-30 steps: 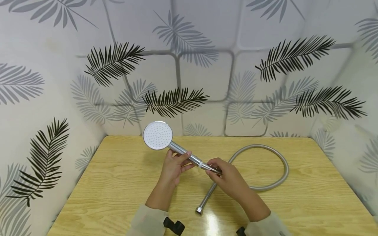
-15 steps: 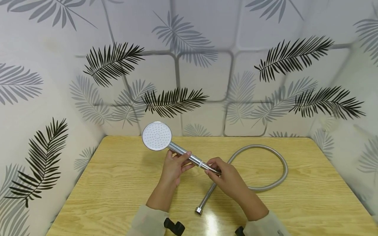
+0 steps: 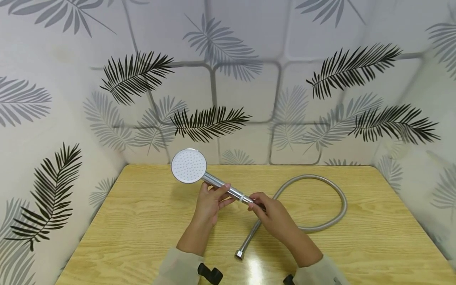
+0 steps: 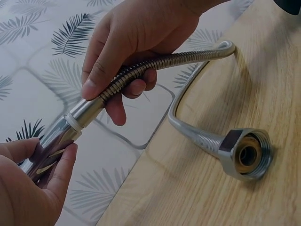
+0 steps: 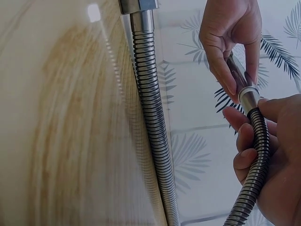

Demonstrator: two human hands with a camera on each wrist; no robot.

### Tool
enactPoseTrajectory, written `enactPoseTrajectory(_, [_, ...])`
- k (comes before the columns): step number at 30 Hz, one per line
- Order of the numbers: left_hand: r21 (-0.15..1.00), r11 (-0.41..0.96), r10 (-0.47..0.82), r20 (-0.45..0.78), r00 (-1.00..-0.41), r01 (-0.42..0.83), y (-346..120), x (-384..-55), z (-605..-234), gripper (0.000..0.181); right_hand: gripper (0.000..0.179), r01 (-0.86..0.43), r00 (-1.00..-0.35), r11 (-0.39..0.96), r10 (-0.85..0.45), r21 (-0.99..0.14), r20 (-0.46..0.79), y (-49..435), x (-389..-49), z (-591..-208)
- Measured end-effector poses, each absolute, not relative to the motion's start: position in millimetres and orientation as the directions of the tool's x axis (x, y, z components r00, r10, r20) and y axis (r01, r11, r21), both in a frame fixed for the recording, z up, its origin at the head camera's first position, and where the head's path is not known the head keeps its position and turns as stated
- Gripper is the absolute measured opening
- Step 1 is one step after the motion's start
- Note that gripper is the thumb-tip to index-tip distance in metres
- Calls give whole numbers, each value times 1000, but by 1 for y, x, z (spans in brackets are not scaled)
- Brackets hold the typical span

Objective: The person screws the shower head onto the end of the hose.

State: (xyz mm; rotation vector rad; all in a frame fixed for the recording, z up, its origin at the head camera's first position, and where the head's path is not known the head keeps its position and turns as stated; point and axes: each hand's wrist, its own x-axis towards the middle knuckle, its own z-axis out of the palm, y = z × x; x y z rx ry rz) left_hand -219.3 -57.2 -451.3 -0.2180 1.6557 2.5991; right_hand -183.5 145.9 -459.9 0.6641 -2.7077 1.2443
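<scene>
A chrome shower head point(image 3: 189, 166) with a round white nozzle face is raised over the table's back left part. My left hand point(image 3: 209, 201) grips its handle point(image 3: 213, 180) between thumb and fingers. At the handle's lower end, by a white ring point(image 4: 74, 122), sits the conical metal end fitting of a ribbed shower hose point(image 4: 188, 57). My right hand point(image 3: 274, 213) pinches this fitting, thumb on top, with the hose running through the curled fingers in the right wrist view. The hose's other end, a hex nut point(image 4: 245, 154), lies on the table, its threaded opening showing.
The hose loops over the right side of the wooden table point(image 3: 142, 237). Behind the table's back edge stands a wall point(image 3: 246, 95) with a leaf pattern. Black wrist straps point(image 3: 210, 274) sit on both sleeves.
My right hand's fingers have shifted slightly up the fitting, toward the handle, and cover more of it. The shower head has dipped a little; my left hand keeps its hold.
</scene>
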Motion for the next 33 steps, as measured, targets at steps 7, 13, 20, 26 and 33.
enactPoseTrajectory(7, [900, -419, -20, -142, -990, -120, -59, -220, -454, 38, 34, -422, -900, 555, -355, -717, 255, 145, -183, -462])
enactPoseTrajectory(13, [900, -418, -12, -144, -990, -126, -59, -220, -455, 37, 31, -430, -898, 543, -342, -721, 278, 144, -183, -463])
enactPoseTrajectory(20, [903, -411, -6, -141, -990, -126, -58, -220, -455, 39, 24, -402, -912, 569, -319, -717, 259, 145, -183, -461])
enactPoseTrajectory(26, [907, -402, -2, -142, -990, -129, -59, -221, -456, 40, 20, -402, -912, 588, -326, -701, 250, 145, -182, -460])
enactPoseTrajectory(33, [907, -401, 3, -138, -990, -128, -59, -220, -456, 40, 18, -391, -916, 592, -327, -705, 233, 147, -182, -459])
